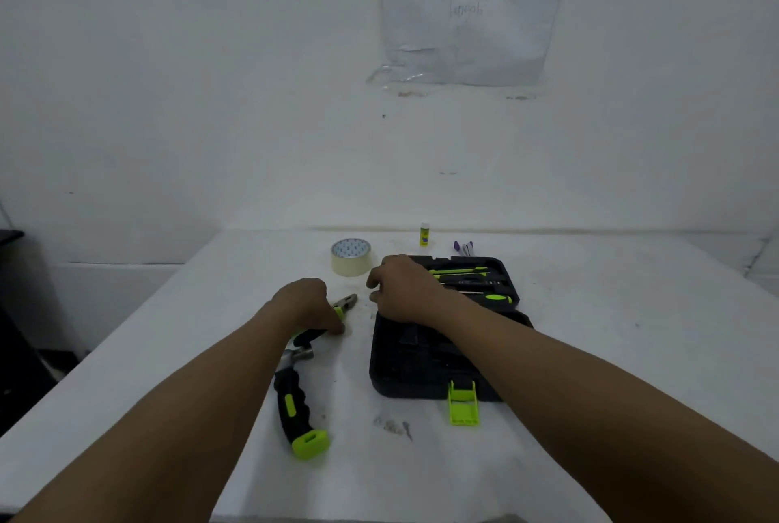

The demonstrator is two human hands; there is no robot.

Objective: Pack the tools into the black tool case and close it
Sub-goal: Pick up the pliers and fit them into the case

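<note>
The black tool case lies open on the white table, its far half holding green-and-black tools and its green latch pointing toward me. Left of it lie pliers with green-black handles, and my left hand is closed over those handles. A hammer with a black and green grip lies nearer me, its head under my left forearm. My right hand rests on the case's left edge near the hinge, fingers curled down; whether it holds anything is hidden.
A roll of beige tape stands behind the hands. A small glue stick and purple-capped pens lie near the wall. Small debris sits by the front edge. The table's left edge drops off to a dark floor.
</note>
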